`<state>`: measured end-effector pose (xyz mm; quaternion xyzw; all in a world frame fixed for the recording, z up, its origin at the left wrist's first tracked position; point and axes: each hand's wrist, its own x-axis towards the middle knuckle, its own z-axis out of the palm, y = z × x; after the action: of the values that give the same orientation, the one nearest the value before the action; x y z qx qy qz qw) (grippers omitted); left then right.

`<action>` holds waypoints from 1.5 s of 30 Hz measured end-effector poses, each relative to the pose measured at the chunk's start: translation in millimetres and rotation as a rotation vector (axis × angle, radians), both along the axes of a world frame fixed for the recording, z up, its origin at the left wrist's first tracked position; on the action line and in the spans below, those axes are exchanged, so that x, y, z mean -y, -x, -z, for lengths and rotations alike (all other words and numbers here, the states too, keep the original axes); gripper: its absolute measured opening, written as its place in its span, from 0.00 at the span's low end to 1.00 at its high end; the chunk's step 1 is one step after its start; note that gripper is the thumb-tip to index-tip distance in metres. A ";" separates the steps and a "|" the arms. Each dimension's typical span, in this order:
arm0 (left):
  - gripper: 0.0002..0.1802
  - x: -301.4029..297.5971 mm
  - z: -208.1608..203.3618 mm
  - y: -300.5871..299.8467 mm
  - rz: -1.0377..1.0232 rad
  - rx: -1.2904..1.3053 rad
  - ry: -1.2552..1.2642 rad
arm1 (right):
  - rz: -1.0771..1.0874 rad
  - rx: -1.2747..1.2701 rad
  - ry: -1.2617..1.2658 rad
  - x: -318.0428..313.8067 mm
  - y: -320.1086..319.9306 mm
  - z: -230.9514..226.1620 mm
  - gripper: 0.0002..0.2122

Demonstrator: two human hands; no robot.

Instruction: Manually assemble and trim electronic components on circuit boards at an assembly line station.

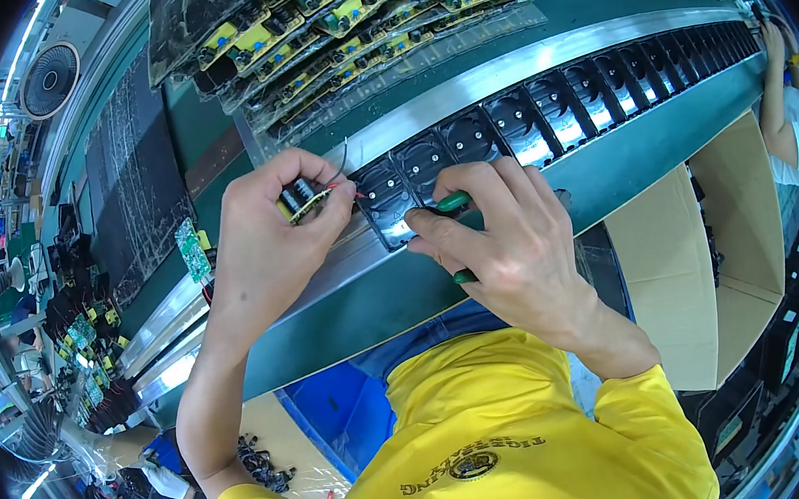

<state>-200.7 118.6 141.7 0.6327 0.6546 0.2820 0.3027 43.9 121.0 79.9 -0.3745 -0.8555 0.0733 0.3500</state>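
Observation:
My left hand [259, 234] is closed around a small circuit board [303, 201] with dark cylindrical parts and a yellow part on it. Thin red and dark wires run from the board by my fingertips. In my right hand [514, 243] is a pair of green-handled pliers [454, 202]; my fingers hide their jaws. Just beneath both hands lies the nearest black plastic housing [387, 200], an open shell at the near end of a long row of similar housings [555, 111].
Trays of yellow-and-black circuit boards [329, 20] are stacked behind the row. A loose green board [193, 250] and a pile of boards [91, 342] lie left. Cardboard boxes [665, 291] stand at right, near another person's arm [774, 107]. A fan [50, 79] is far left.

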 end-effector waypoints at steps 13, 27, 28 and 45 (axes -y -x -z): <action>0.04 1.3 4.9 -2.9 -0.001 -0.054 -0.008 | 0.000 -0.012 0.023 1.5 0.8 2.4 0.11; 0.04 2.4 4.7 -4.7 0.020 -0.077 -0.060 | 0.003 -0.005 0.023 1.1 0.4 1.6 0.09; 0.04 2.5 4.4 -5.4 0.019 -0.076 -0.060 | 0.002 -0.004 0.022 1.1 0.5 1.6 0.09; 0.06 -8.2 2.6 19.5 0.401 -0.205 -0.177 | -0.283 -1.136 0.857 -38.8 29.0 -61.8 0.16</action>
<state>-220.2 126.8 139.1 0.7996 0.5158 0.2068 0.2278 14.9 159.8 141.7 -0.2686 -0.4779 0.6300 0.5501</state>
